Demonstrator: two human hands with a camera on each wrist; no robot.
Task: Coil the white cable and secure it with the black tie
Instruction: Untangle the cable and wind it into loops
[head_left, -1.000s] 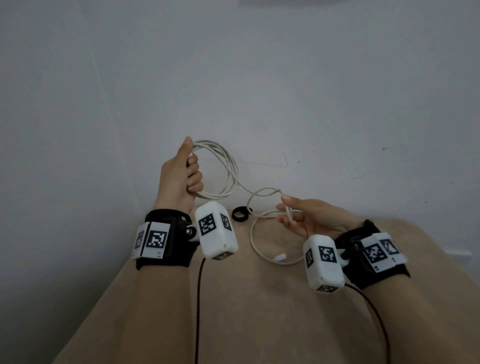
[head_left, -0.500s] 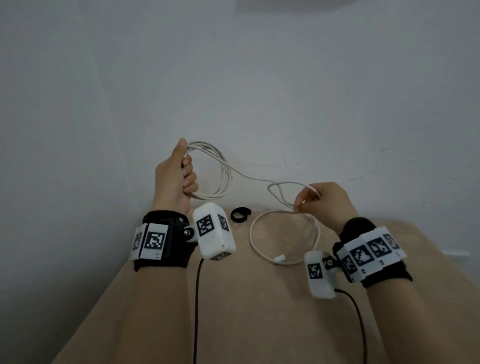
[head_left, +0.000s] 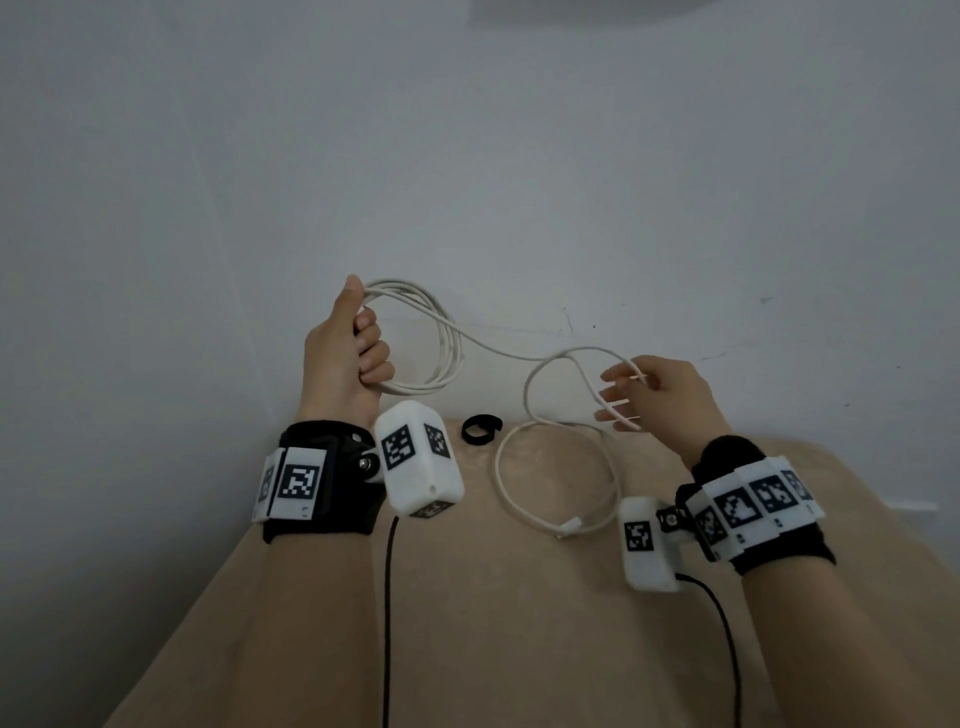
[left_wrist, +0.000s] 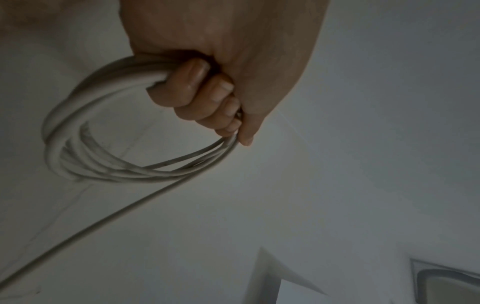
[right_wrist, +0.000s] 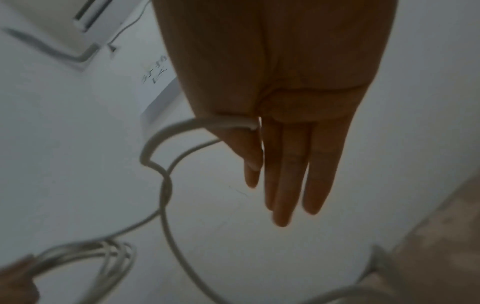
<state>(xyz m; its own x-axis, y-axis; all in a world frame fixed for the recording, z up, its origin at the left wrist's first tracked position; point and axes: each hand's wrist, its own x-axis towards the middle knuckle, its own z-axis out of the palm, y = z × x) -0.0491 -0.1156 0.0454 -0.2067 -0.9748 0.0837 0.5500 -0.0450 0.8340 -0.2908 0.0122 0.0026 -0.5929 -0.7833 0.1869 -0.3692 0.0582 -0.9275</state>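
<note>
The left hand (head_left: 345, 358) grips several loops of the white cable (head_left: 447, 358) above the table (head_left: 519, 623); the right hand (head_left: 660, 397), fingers straight, pinches the slack and should lay an equal loop, black tie (head_left: 480, 429) lying just below.

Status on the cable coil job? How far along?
Partway. Done: several loops of the white cable are gathered in the left hand, fingers curled round them. In hand: the right hand pinches the next stretch between thumb and forefinger, other fingers straight. Left: one loop and the plug end lie on the table; the black tie sits untouched.
</note>
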